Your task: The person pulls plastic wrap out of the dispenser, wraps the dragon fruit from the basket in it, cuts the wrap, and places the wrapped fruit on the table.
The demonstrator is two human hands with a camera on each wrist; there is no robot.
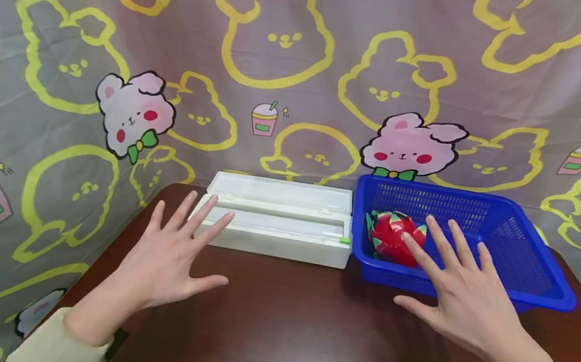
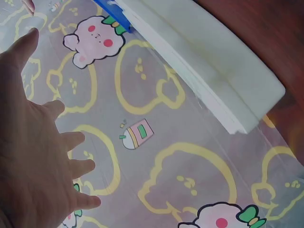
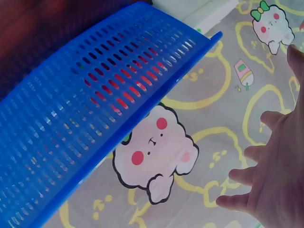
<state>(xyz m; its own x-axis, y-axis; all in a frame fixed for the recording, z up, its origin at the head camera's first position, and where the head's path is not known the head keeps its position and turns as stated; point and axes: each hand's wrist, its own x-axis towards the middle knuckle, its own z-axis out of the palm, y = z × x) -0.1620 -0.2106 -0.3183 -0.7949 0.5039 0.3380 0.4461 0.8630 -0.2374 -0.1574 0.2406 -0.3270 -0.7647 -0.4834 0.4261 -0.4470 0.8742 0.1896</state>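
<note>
Fingers spread wide, the left hand (image 1: 165,264) is held up over the table, nearest to a long white box (image 1: 274,243) whose lid (image 1: 282,194) stands raised at the back. A small green piece (image 1: 345,241) shows at the box's right end. The right hand (image 1: 472,301), also with spread fingers, is raised in front of a blue plastic basket (image 1: 551,279). Inside the basket's left part lies a red dragon fruit (image 1: 394,233) with green-tipped scales, partly hidden by the basket's front rim. Neither hand holds anything. In the right wrist view, red shows through the slots of the basket (image 3: 109,71).
The dark brown table (image 1: 289,328) carries the box and basket side by side along its back. Behind and to the left hangs a grey cloth (image 1: 315,31) printed with yellow outlines, rabbit-like heads and cups. The basket's left side stands close against the box's right end.
</note>
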